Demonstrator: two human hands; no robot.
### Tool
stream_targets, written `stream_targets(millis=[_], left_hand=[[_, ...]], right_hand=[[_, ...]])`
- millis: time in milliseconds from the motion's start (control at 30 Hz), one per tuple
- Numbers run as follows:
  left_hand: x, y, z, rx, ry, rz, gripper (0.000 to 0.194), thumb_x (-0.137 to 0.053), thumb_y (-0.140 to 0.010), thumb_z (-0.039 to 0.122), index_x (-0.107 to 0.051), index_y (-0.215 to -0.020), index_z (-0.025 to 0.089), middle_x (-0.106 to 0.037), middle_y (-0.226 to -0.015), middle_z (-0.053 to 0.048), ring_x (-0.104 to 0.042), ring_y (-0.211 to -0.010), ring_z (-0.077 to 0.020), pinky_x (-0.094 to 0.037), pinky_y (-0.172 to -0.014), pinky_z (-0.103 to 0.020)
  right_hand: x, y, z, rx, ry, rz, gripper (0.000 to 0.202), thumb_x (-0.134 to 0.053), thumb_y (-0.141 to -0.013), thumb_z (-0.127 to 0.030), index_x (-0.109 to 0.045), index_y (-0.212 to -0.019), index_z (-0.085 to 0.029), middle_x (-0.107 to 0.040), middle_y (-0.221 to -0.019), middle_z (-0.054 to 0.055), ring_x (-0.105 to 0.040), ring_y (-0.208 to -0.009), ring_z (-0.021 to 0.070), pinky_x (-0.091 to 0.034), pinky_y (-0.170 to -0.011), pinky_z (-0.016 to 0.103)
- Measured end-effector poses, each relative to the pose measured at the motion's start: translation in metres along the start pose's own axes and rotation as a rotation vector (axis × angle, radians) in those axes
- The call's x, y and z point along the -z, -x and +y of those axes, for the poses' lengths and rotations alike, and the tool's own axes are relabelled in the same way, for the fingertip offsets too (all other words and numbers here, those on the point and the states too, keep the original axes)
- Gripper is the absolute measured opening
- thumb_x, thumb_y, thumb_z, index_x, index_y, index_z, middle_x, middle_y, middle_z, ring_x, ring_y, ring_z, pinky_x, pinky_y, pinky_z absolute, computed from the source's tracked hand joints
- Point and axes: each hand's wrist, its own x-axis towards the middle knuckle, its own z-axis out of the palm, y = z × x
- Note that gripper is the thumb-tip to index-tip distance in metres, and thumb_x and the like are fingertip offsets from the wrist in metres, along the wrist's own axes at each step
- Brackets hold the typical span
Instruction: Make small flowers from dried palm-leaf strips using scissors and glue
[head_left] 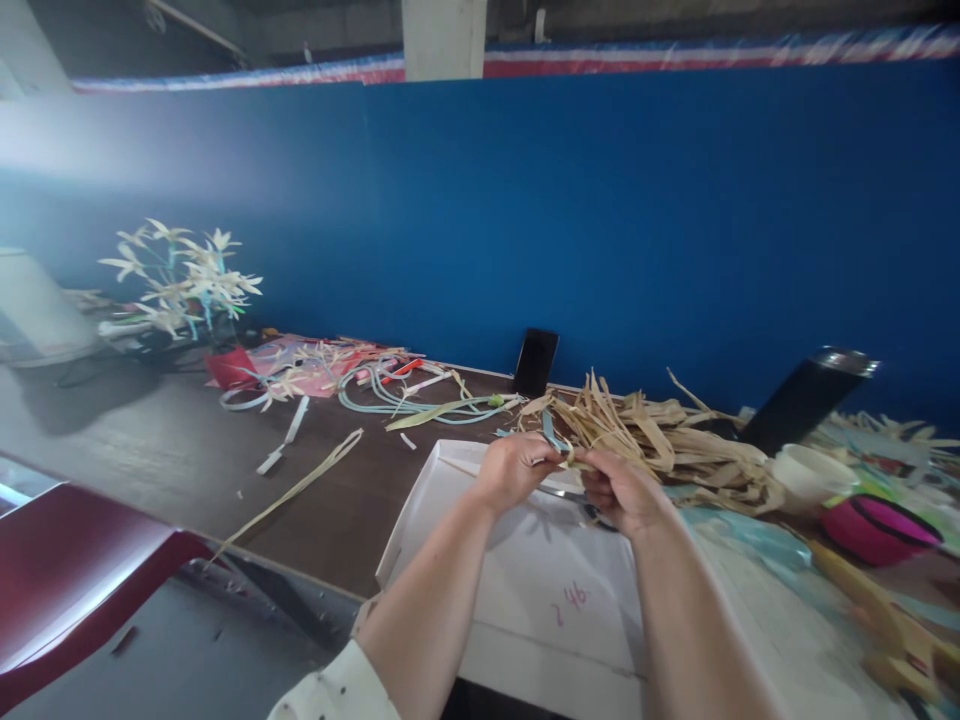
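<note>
My left hand is closed in a pinch above the white box lid. Close beside it, my right hand pinches too, and a thin yellowish strip of dried husk runs between the fingertips of both. A blue-grey strip sticks up just behind the left fingers. Under the hands lies a metal tool, perhaps scissors, partly covered by them. Red handwritten marks show on the lid. Right behind the hands spreads a heap of dry tan husks.
Husk flowers stand at the left, near a red pot. Pale blue tubing lies mid-table. A phone leans on the blue partition. To the right are a tilted black flask, white bowl and pink container.
</note>
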Motion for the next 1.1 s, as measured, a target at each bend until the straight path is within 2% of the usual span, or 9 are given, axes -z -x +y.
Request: stream_targets(millis=[100,200,300,400,533,633,767,933,1100], left_hand=[[-0.001,-0.001,0.001,0.05,0.094,0.058,0.011,-0.062,-0.075,0.026,-0.068,-0.072,0.018,-0.064,-0.072,-0.001,-0.058,-0.07,-0.0113,-0.041,-0.064,-0.019],[-0.003,-0.001,0.001,0.086,0.174,0.096,0.012,-0.064,-0.074,0.027,-0.069,-0.071,0.017,-0.064,-0.072,-0.002,-0.058,-0.068,-0.0118,-0.041,-0.062,-0.02],[-0.004,-0.001,0.002,0.097,0.213,0.107,0.011,-0.065,-0.072,0.027,-0.07,-0.072,0.017,-0.065,-0.074,-0.003,-0.059,-0.07,-0.0131,-0.043,-0.065,-0.021],[-0.006,-0.001,0.003,0.107,0.243,0.128,0.011,-0.066,-0.071,0.028,-0.07,-0.072,0.017,-0.065,-0.074,-0.003,-0.059,-0.071,-0.0138,-0.044,-0.065,-0.022],[-0.005,0.0,0.007,0.111,0.302,0.167,0.013,-0.066,-0.072,0.027,-0.07,-0.072,0.016,-0.065,-0.073,-0.004,-0.059,-0.07,-0.0139,-0.045,-0.066,-0.022],[-0.005,0.0,0.01,0.123,0.333,0.196,0.013,-0.066,-0.072,0.027,-0.07,-0.074,0.015,-0.065,-0.073,-0.005,-0.059,-0.069,-0.0138,-0.045,-0.064,-0.022],[-0.005,-0.001,0.008,0.11,0.321,0.222,0.011,-0.066,-0.071,0.026,-0.071,-0.074,0.015,-0.065,-0.073,-0.005,-0.059,-0.07,-0.0137,-0.045,-0.065,-0.022],[-0.005,-0.001,0.006,0.094,0.288,0.23,0.015,-0.065,-0.072,0.03,-0.071,-0.074,0.016,-0.066,-0.074,-0.005,-0.059,-0.07,-0.0135,-0.045,-0.065,-0.022],[-0.006,-0.001,0.007,0.097,0.281,0.243,0.018,-0.064,-0.073,0.033,-0.072,-0.075,0.017,-0.065,-0.073,-0.005,-0.059,-0.069,-0.0135,-0.045,-0.064,-0.022]], right_hand=[[-0.004,0.003,-0.002,0.097,0.003,-0.021,0.031,-0.073,-0.061,-0.036,-0.049,-0.056,-0.017,-0.03,-0.047,-0.008,-0.021,-0.039,0.0028,-0.011,-0.035,0.018],[-0.008,0.005,-0.004,0.207,0.049,0.047,0.031,-0.071,-0.064,-0.043,-0.055,-0.058,-0.017,-0.031,-0.045,-0.007,-0.022,-0.039,0.0042,-0.011,-0.037,0.021],[-0.012,0.007,-0.005,0.338,0.128,0.129,0.031,-0.068,-0.067,-0.047,-0.065,-0.07,-0.017,-0.032,-0.044,-0.006,-0.025,-0.04,0.0058,-0.013,-0.038,0.023],[-0.013,0.009,-0.006,0.447,0.126,0.134,0.033,-0.065,-0.069,-0.048,-0.069,-0.082,-0.018,-0.043,-0.054,-0.003,-0.028,-0.043,0.006,-0.016,-0.039,0.023],[-0.01,0.008,-0.007,0.406,0.088,0.118,0.039,-0.061,-0.071,-0.053,-0.068,-0.092,-0.021,-0.051,-0.067,-0.001,-0.03,-0.044,0.0056,-0.017,-0.037,0.022],[-0.008,0.007,-0.006,0.329,0.037,0.019,0.04,-0.058,-0.072,-0.056,-0.068,-0.085,-0.019,-0.047,-0.061,-0.001,-0.031,-0.045,0.0062,-0.018,-0.037,0.021],[-0.007,0.007,-0.004,0.282,0.027,-0.073,0.032,-0.063,-0.072,-0.049,-0.065,-0.078,-0.018,-0.045,-0.06,-0.001,-0.03,-0.046,0.006,-0.019,-0.038,0.02],[-0.005,0.007,-0.002,0.282,0.077,-0.094,0.024,-0.07,-0.067,-0.039,-0.063,-0.075,-0.018,-0.039,-0.054,-0.005,-0.028,-0.045,0.0045,-0.016,-0.039,0.019],[-0.007,0.007,-0.004,0.272,0.075,-0.06,0.025,-0.072,-0.063,-0.036,-0.064,-0.077,-0.016,-0.043,-0.054,-0.003,-0.029,-0.046,0.005,-0.016,-0.039,0.019]])
